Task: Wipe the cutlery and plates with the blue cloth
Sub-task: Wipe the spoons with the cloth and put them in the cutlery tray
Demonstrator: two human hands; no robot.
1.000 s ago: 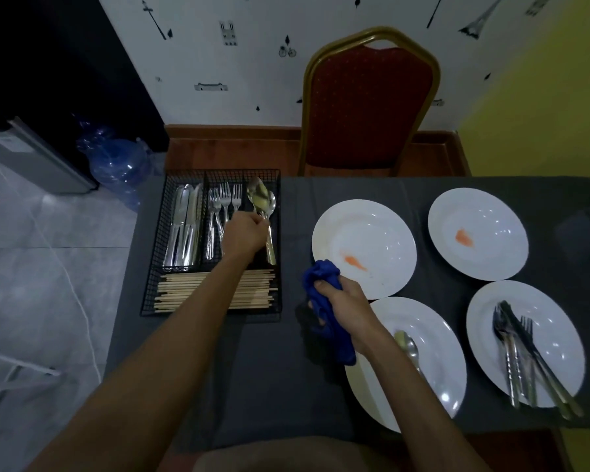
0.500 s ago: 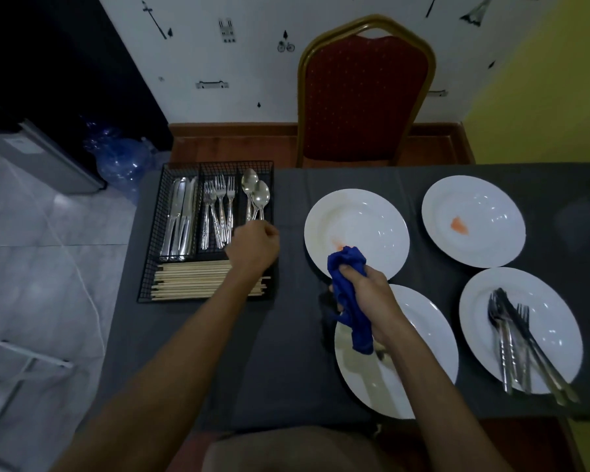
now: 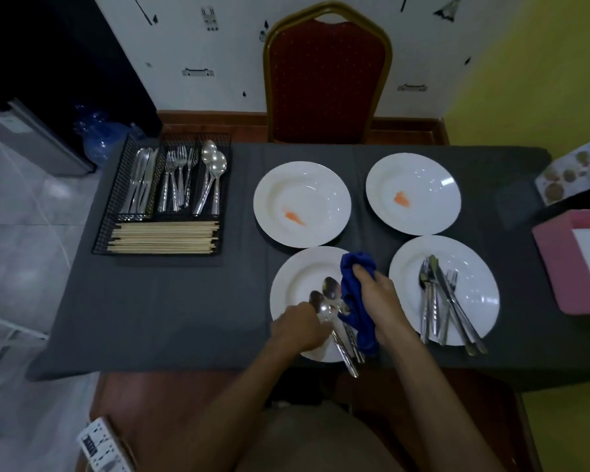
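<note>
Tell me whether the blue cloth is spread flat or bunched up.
Bunched up: the right hand grips the blue cloth in a wad, one end hanging below the fist over the near plate.

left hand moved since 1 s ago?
Yes. The left hand left the wire cutlery tray and went right and nearer, to the spoons on the near-left plate.
</note>
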